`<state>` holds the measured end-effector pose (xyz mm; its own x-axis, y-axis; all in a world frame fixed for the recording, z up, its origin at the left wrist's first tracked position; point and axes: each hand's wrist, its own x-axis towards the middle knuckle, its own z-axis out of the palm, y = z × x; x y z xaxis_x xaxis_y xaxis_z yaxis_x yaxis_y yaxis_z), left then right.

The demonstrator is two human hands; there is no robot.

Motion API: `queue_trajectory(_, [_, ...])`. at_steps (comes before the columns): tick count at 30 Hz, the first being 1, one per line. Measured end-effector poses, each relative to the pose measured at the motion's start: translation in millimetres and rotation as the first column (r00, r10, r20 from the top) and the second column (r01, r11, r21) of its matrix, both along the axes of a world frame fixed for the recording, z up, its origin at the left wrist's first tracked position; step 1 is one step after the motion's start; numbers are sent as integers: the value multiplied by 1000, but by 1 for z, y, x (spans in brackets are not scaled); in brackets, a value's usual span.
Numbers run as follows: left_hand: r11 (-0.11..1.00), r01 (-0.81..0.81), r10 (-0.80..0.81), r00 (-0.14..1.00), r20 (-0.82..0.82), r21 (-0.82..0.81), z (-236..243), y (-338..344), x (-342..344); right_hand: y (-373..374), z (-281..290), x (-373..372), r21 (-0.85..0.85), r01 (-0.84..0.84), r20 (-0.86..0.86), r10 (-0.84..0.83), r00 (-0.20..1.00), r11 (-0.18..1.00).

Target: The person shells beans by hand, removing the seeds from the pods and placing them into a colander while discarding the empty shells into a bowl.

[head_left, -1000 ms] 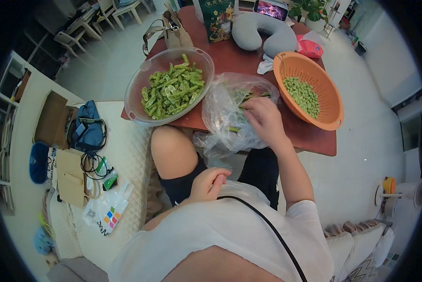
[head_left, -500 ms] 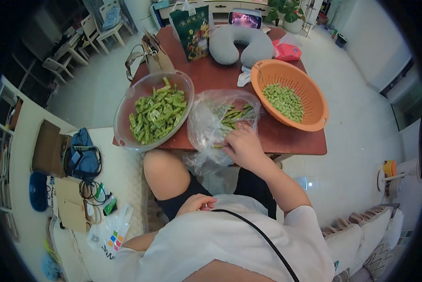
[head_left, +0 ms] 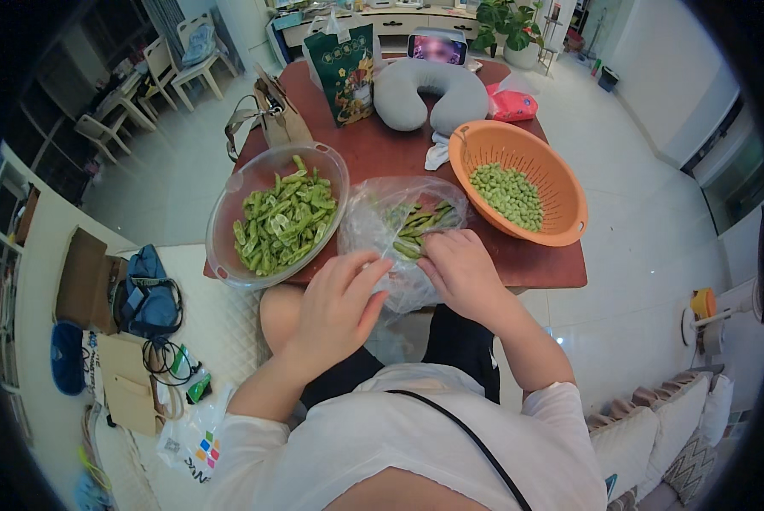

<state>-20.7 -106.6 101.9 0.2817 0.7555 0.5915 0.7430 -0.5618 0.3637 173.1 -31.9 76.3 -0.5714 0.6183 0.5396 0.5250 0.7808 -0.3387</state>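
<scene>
On a clear plastic bag at the table's near edge lie several green soybean pods. My right hand is closed at the bag's near side, its fingertips pinching a green pod. My left hand is raised just left of it, fingers apart and nothing in them. A clear plastic basin on the left holds a heap of split green pods. In the orange colander on the right are shelled green beans.
Behind these, the red-brown table carries a beige handbag, a green printed bag, a grey neck pillow, a lit phone and a pink tissue pack. A pale cushioned seat stands left of my legs.
My left hand has risen from my lap to beside the bag. My right hand has drawn slightly back and right, a pod now at its fingertips. The whole view has shifted slightly.
</scene>
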Motion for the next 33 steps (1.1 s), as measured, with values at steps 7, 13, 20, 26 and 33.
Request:
queue_trajectory(7, [996,51,-34,975,-218,72,-17,43,6,11,24,1,107,-104,148,88,985,989])
queue_trajectory(13, [995,97,-100,960,-263,-23,-26,63,9,23,15,3,108,-92,424,38,905,990])
queue_trajectory(20, [852,441,-310,859,409,-282,-57,86,4,34,-3,0,-72,-186,68,191,979,980])
queue_trajectory(26, [649,635,42,519,854,-418,-89,89,6,33,-25,-15,-80,27,-159,-40,987,996])
queue_trajectory(33, [576,782,304,67,950,-239,-96,90,3,20,-35,-26,119,49,-6,-48,999,992])
